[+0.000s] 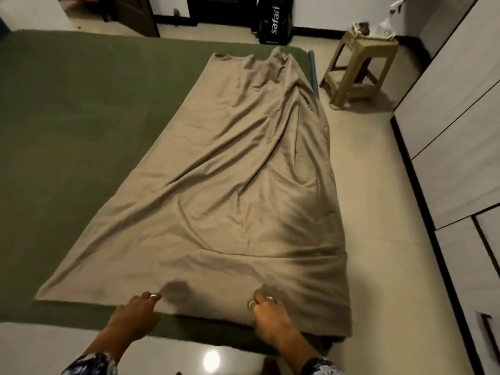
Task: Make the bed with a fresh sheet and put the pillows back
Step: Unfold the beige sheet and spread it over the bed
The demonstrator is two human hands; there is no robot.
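Note:
A tan sheet, still partly folded into a long strip, lies wrinkled along the right side of the green mattress. Its right edge hangs over the side of the bed. My left hand pinches the sheet's near edge close to the middle. A little to the right, my right hand grips the same near edge, fingers curled into the cloth. Both hands wear rings. No pillows are in view.
A beige plastic stool with small items on top stands on the floor beyond the bed's far right corner. White wardrobe doors line the right side. A black bag leans against the far wall. Pale tiled floor runs between bed and wardrobe.

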